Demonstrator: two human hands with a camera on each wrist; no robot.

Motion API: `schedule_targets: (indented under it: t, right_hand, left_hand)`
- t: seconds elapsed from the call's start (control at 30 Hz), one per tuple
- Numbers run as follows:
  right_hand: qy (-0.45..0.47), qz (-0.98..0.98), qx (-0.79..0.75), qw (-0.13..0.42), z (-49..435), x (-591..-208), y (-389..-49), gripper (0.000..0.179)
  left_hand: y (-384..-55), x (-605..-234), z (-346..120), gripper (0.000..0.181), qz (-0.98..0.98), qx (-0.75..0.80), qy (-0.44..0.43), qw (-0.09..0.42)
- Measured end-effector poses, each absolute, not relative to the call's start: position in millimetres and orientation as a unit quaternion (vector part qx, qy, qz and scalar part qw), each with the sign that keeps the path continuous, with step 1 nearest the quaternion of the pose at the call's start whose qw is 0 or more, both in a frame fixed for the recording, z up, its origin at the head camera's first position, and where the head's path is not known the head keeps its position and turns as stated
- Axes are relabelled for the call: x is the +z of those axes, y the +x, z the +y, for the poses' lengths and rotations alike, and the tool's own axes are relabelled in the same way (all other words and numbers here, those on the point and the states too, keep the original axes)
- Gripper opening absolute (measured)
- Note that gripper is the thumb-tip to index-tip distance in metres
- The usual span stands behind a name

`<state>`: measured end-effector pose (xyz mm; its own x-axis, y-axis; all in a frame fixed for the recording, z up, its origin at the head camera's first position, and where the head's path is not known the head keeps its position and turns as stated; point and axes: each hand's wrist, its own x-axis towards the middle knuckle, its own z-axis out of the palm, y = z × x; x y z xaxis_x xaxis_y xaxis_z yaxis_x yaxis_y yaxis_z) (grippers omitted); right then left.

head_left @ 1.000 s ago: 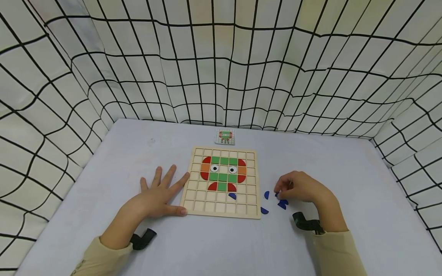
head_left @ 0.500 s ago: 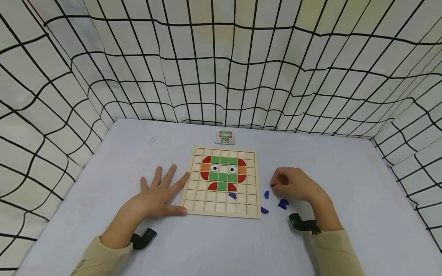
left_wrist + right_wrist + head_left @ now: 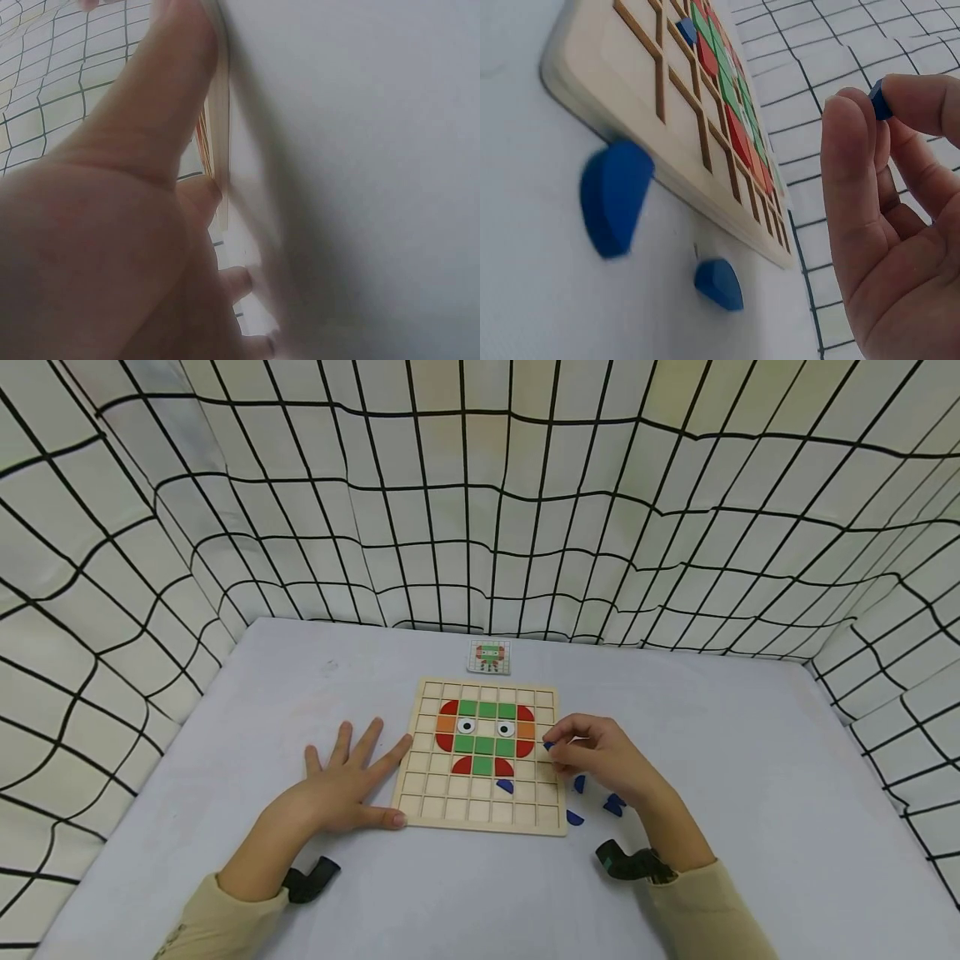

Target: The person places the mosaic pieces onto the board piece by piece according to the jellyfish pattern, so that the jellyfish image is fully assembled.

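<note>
My right hand pinches a small blue half-round tile between thumb and fingertips, above the right edge of the wooden grid board. My left hand lies with fingers spread, its thumb and index fingertip at the board's left edge. Red, orange and green tiles and two eye tiles form a face-like figure on the grid. Below the red tile at the figure's lower right, another blue tile sits slightly askew.
Several loose blue tiles lie right of the board, including one half-round tile and one at the board's edge. A small picture card with a similar figure lies behind the board. Black netting surrounds the white table.
My right hand has picked up a blue tile from the loose ones and carried it left, over the board's right edge. My left hand has stayed in place.
</note>
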<state>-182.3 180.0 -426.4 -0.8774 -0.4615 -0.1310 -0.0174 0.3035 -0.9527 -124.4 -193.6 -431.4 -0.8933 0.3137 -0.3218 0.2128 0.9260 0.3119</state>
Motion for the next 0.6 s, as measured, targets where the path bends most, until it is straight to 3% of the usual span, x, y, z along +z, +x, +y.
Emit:
schedule_targets:
  t: [0.6]
  right_hand:
    - [-0.153, 0.756, -0.588, 0.244, 161.5, -426.9, -173.6, 0.016]
  left_hand:
    - [-124.3, -431.1, -192.1, 0.111, 0.963, 0.139, 0.135, 0.186]
